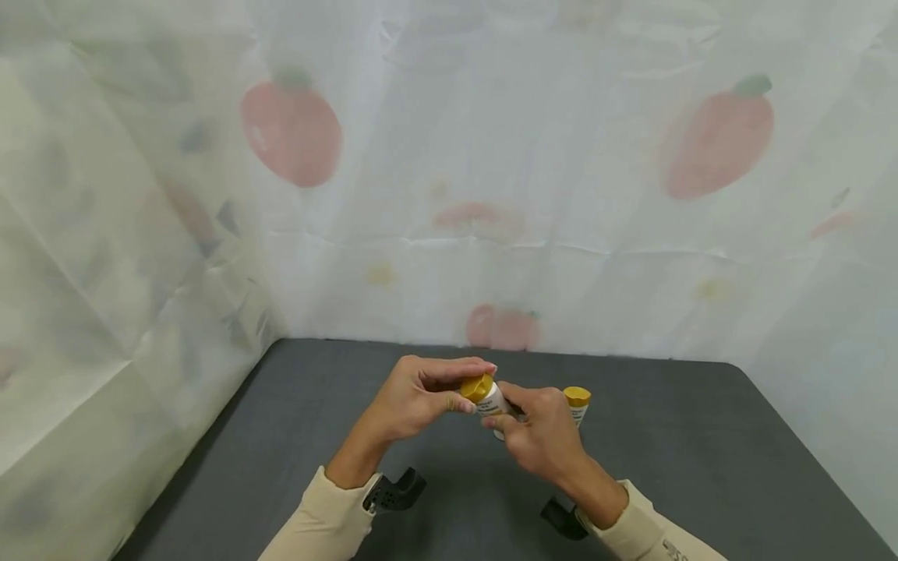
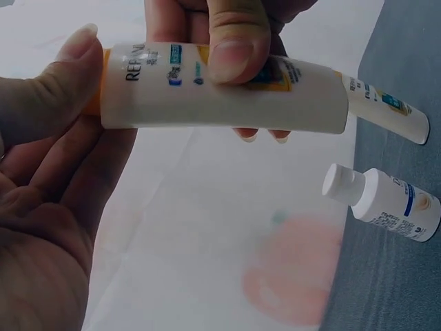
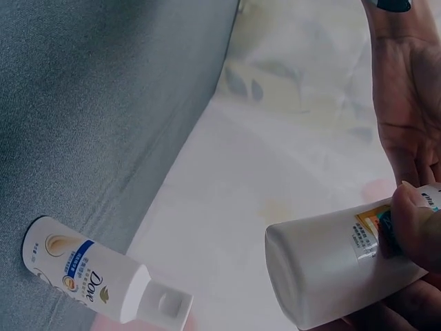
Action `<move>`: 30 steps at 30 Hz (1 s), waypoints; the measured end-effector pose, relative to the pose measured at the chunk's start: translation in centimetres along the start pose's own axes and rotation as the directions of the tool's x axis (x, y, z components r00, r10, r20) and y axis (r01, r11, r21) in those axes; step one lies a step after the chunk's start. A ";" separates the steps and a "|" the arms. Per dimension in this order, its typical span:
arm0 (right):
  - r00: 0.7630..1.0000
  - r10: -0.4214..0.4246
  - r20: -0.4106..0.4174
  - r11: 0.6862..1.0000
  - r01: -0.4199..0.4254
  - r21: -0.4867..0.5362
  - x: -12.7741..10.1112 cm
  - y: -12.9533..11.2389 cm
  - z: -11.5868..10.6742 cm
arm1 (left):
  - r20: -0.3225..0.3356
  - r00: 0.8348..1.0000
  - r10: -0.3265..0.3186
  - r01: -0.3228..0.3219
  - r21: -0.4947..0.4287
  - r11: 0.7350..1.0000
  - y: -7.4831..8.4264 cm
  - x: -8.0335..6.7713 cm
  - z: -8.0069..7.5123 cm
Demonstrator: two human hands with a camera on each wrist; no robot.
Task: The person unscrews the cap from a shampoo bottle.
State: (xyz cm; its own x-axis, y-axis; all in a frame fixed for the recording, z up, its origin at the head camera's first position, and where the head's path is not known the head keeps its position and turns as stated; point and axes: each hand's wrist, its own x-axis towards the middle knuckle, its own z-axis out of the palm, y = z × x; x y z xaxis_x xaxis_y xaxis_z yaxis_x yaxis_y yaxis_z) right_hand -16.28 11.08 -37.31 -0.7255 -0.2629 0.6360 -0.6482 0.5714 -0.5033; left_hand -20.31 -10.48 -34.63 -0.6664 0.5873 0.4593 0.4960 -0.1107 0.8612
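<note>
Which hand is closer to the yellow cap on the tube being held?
Left. The left hand pinches the yellow cap itself, while the right hand grips the tube lower down its body.

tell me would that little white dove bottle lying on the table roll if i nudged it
Probably: the Dove bottle lies on its side on the grey table and its body looks rounded. Its white cap looks narrower than the body, so it might curve rather than roll straight. Smooth plastic, possibly slippery.

Grey table (image 1: 701, 436), fruit-print sheeting (image 1: 491, 195) (translucent) behind
</note>
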 end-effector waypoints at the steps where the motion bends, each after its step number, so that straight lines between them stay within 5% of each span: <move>1: 1.000 -0.001 0.001 1.000 0.001 -0.002 0.0 0.0 0.0 | -0.009 1.000 0.001 -0.001 0.004 1.000 0.0 0.0 0.1; 9: 1.000 -0.013 -0.027 0.999 0.012 -0.043 -0.1 0.0 0.1 | -0.087 0.996 0.030 -0.023 0.071 0.997 -0.1 -0.4 0.8; 17: 0.999 -0.018 -0.040 0.997 0.015 -0.073 0.0 0.0 0.3 | -0.175 0.984 -0.022 0.043 0.121 0.992 -0.1 -0.5 1.4; 30: 0.997 -0.070 0.042 0.998 0.069 0.012 0.1 0.6 -0.1 | 0.034 0.992 0.117 -0.120 0.079 0.990 0.5 -0.5 -0.4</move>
State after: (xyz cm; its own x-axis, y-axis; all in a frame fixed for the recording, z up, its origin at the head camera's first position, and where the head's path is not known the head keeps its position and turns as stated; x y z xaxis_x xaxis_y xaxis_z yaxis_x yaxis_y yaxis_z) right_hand -16.65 11.49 -37.46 -0.6875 -0.3344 0.6446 -0.6997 0.5423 -0.4650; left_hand -19.99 -11.17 -34.35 -0.5841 0.5974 0.5495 0.6147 -0.1166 0.7801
